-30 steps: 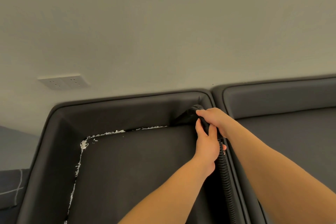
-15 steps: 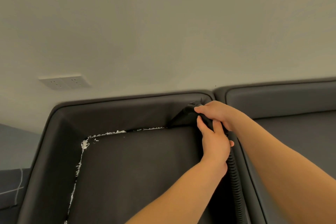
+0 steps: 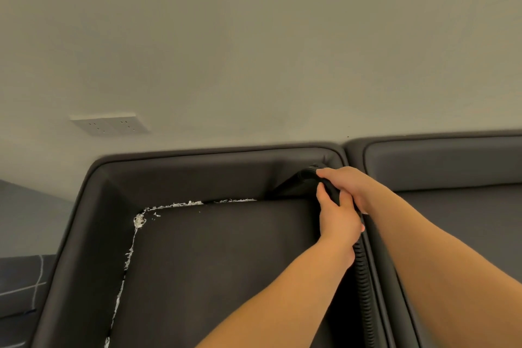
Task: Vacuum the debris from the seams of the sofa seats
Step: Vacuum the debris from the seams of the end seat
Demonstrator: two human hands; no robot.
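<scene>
- Both hands sit slightly lower against the seat corner than a moment ago, and the white line's near end has barely changed; the sofa [image 3: 197,277] fills the lower view, dark and smooth
- debris [image 3: 195,203], white and shredded, lies in the seam along the back edge, bunches at the far-left corner, then runs down the left side
- vacuum hose [image 3: 363,277], black and ribbed, runs up the right seam to the nozzle [image 3: 299,179], which points left along the back seam; debris lies left of the grip
- right hand [image 3: 350,185] curls over the nozzle's top; left hand [image 3: 337,217] wraps the tube just below, nearer the debris
</scene>
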